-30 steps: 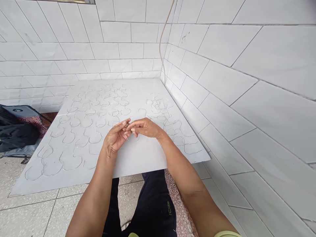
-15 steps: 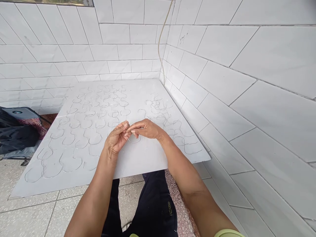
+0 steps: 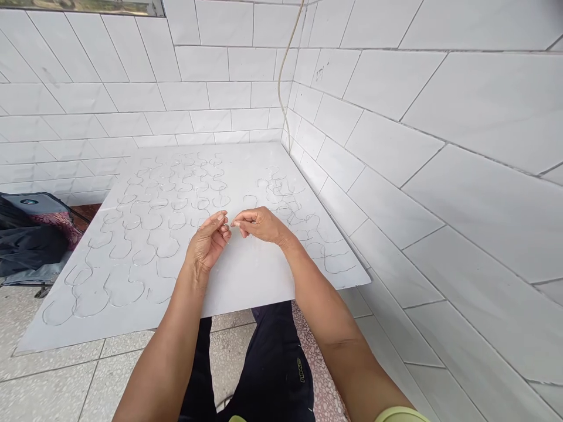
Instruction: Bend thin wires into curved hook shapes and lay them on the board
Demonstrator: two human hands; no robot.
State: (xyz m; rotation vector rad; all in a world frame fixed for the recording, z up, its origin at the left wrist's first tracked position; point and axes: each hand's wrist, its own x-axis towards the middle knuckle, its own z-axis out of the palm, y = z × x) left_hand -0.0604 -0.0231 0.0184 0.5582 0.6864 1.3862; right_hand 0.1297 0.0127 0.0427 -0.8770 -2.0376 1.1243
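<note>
My left hand [image 3: 207,243] is closed in a pinch over the middle of a pale board [image 3: 253,275], thumb and forefinger together. Facing it, fingertips a small gap away, is my right hand [image 3: 263,225], also pinched. They appear to hold a thin wire, which barely shows at this moment. Bent S-shaped wires [image 3: 166,256] lie in rows on the board's left half. To the right of my hands, a looser group of curved wires [image 3: 323,255] overlaps in a tangle.
White tiled walls [image 3: 373,176] meet in a corner behind and to the right of the board. A cable [image 3: 280,88] hangs down that corner. Dark cloth [image 3: 33,243] lies on a folding chair [image 3: 37,203] at left. Below the board are my legs [image 3: 275,357].
My fingertips have drawn slightly apart from touching. The curved wire that hung below them no longer shows clearly. The view has shifted a little.
</note>
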